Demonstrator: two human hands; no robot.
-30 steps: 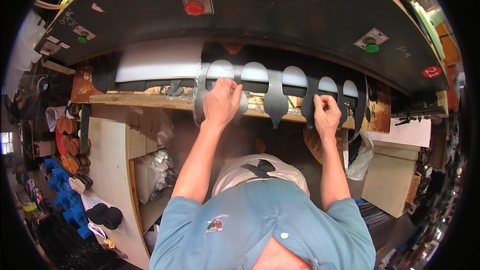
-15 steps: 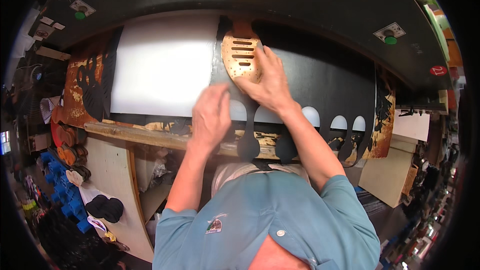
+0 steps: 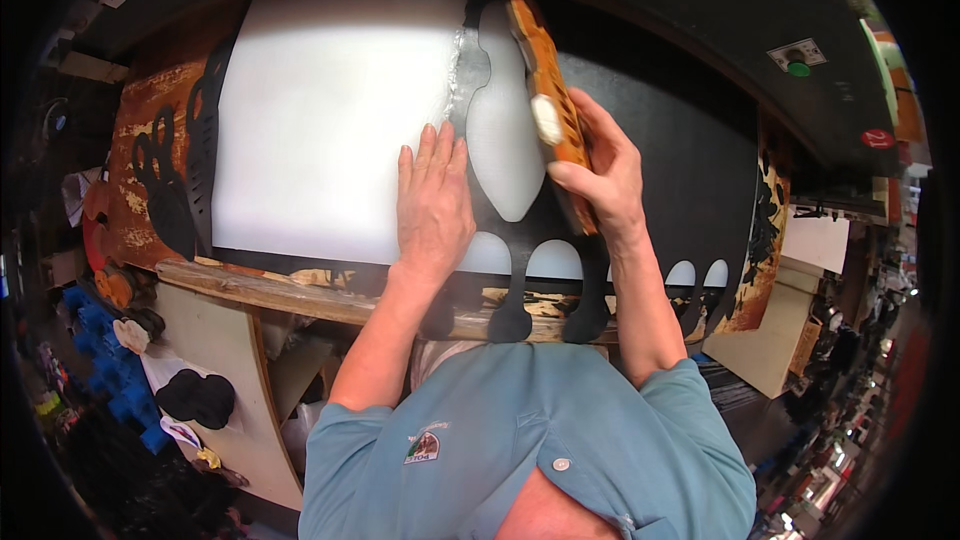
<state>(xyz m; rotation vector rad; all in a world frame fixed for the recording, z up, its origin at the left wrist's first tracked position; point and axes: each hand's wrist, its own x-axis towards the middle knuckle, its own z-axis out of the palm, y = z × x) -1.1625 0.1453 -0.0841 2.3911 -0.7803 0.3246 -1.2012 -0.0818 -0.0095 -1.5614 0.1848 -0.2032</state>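
Observation:
A black sheet [image 3: 660,160] with sole-shaped cut-outs along its near edge lies over a white cutting board [image 3: 330,130] on a press bed. My left hand [image 3: 432,202] rests flat, fingers together, on the sheet's left edge beside a freshly cut sole-shaped hole [image 3: 505,140]. My right hand [image 3: 598,165] grips an orange-brown sole-shaped cutting die [image 3: 548,90], held tilted up on its edge just right of that hole.
A wooden ledge [image 3: 270,290] runs along the bench front. Rusty brown panels [image 3: 150,170] stand left and right of the board. Blue and black shoe parts [image 3: 120,390] pile at lower left. The dark press head [image 3: 700,10] with green and red buttons hangs above.
The die lay flat on the sheet under my right hand; now it is lifted on edge, showing a new sole-shaped hole. My left hand slid up onto the sheet's edge.

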